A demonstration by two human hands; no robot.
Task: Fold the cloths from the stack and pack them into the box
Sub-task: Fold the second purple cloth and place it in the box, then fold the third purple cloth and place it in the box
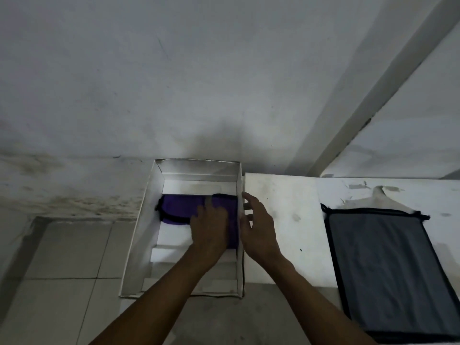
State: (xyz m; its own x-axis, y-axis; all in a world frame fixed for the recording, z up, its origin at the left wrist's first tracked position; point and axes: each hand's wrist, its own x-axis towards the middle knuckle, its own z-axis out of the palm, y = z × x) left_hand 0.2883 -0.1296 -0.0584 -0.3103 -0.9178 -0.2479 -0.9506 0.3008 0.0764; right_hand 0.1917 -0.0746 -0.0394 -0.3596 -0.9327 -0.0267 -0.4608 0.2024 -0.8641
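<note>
A white open box [139, 227] sits left of centre against the wall. Inside it lies a folded purple cloth [179, 207] with black edging. My left hand [210, 226] rests flat on the right part of that cloth, fingers spread. My right hand [257, 227] is at the box's right wall, fingers apart and touching the rim, holding nothing. At the right, a grey cloth with black trim [388, 265] lies flat on top of the stack on the white surface [286, 220].
A stained white wall [199, 83] rises right behind the box. Grey floor tiles [67, 270] show at the lower left. A white diagonal beam [373, 95] crosses the upper right.
</note>
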